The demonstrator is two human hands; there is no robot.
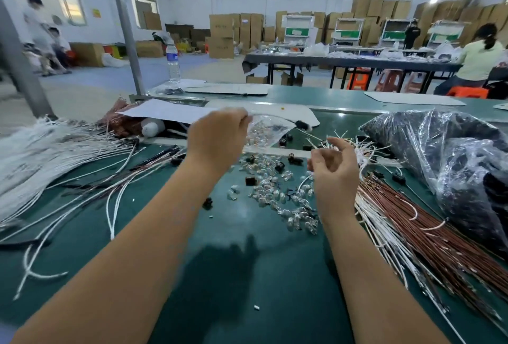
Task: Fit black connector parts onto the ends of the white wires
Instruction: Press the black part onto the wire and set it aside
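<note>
Left hand: the left hand (217, 137) is raised over the green matted surface (247, 275), fingers curled and pinching the corner of a small clear plastic bag (268, 129) – held tilted, most likely to shake its contents out onto the heap below
Clear parts: a scatter of small transparent plastic pieces (275, 192) lies on the surface under and just in front of the bag, between the two forearms
Right hand: the right hand (334, 170) hovers beside the heap, fingers loosely curled with thumb near fingertips; whether it pinches anything is too blurred to tell
Black connector parts: small black plastic connector pieces (294, 161) are strewn among the clear ones, between the hands and just beyond them; one lone piece (207, 203) sits nearer, below the left wrist
White wires: a fan of thin white wires (382, 222) mixed with brown ones lies right of the right hand, stripped ends pointing toward it – within easy reach for fitting; a larger bundle of white wires (35, 157) lies well off to the left
Large bag: a crinkled clear plastic sack of dark parts (453, 157) rests far right
Judgement: no wire is in hand yet, so fitting seems not begun
</note>
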